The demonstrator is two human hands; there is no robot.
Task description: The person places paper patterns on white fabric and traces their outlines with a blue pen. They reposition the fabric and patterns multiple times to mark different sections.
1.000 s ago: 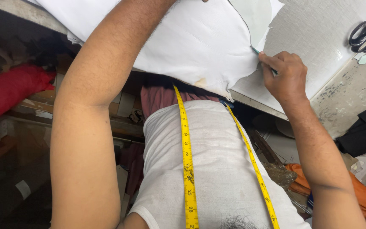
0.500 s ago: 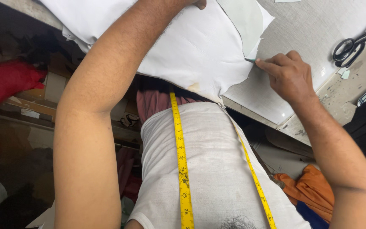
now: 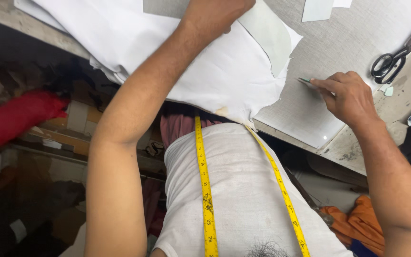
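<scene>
Marking white fabric (image 3: 205,62) looks like step in hand. Left hand (image 3: 217,12) presses flat on fabric's far side, fingers out of frame, so whether spread or curled cannot tell. Right hand (image 3: 350,97) just right of fabric's edge, fingers pinched closed on small pale chalk piece (image 3: 305,82), tip apart from cloth. Scissors (image 3: 393,59) well right of fabric, untouched. Yellow tape measure (image 3: 205,190) hangs below fabric's near edge. Next move likely calls for steady pin-down, chalk brought back onto edge.
</scene>
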